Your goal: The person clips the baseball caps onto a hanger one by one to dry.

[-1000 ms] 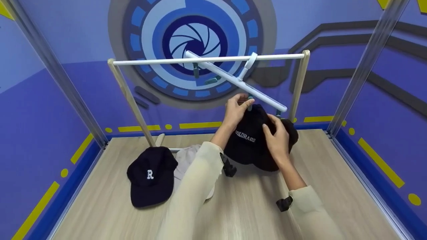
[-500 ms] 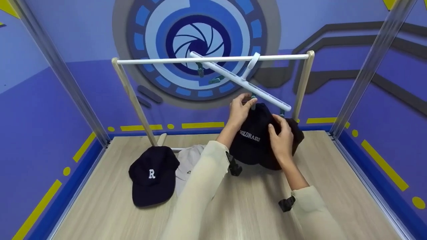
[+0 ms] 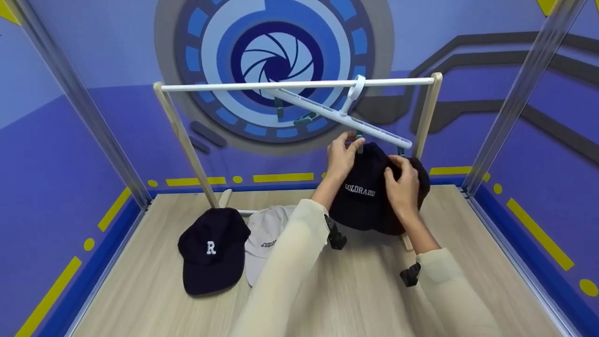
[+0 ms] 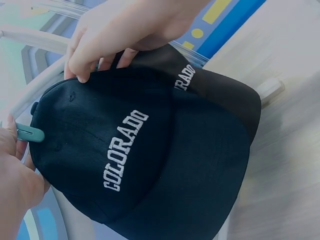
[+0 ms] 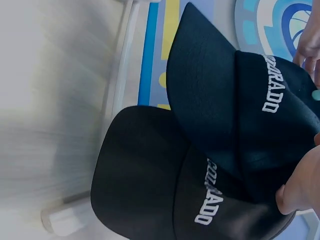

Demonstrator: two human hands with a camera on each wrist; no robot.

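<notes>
A dark navy cap (image 3: 358, 210) lettered COLORADO hangs under the white hanger (image 3: 344, 114), brim downward. My left hand (image 3: 340, 157) pinches a green clip (image 4: 31, 133) at the top of this cap. Fingers and thumb of my right hand (image 3: 402, 187) grip the cap's side edge. Behind it, partly covered, hangs a black cap (image 5: 145, 170), also with white lettering, below another green clip (image 3: 401, 151) near the hanger's right end. Two more green clips (image 3: 279, 110) dangle from the left half of the hanger.
The hanger hooks over the white rail (image 3: 224, 87) of a wooden-legged rack. On the wooden tabletop (image 3: 135, 281) lie a navy cap (image 3: 215, 255) with a white R and a grey cap (image 3: 266, 229), partly hidden by my left sleeve. Patterned walls enclose the table.
The hanger tilts less now: its right end has risen and its left end has dropped. Both hands and the caps they touch have shifted a little right. Each hand keeps its hold.
</notes>
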